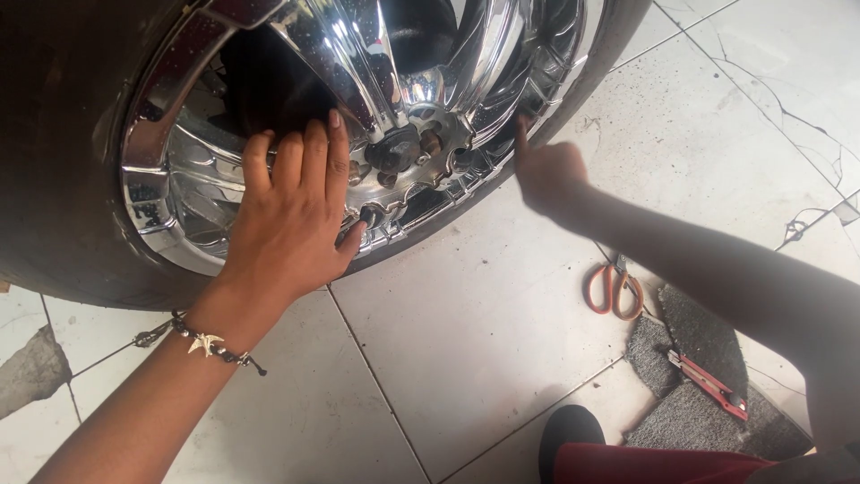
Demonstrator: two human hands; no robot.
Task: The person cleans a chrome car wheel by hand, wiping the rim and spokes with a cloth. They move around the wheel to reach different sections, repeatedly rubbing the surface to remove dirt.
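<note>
A large car wheel with a shiny chrome rim (pixel 502 54) and dark tyre (pixel 63 179) stands upright on the tiled floor. My left hand (pixel 291 206) lies flat on the rim's spokes, fingers apart and pointing up, the thumb touching a lug nut (pixel 369 215) near the hub (pixel 394 148). A beaded bracelet (pixel 210 343) sits on that wrist. My right hand (pixel 546 170) is curled at the rim's lower right edge, fingers folded, one digit pressing up against the chrome lip.
Orange-handled scissors (pixel 614 289) lie on the white tiles to the right. A red utility knife (pixel 708 384) rests on grey carpet scraps (pixel 690 358). Cracks run through the tiles at the far right. A dark shoe tip (pixel 569 430) shows at the bottom.
</note>
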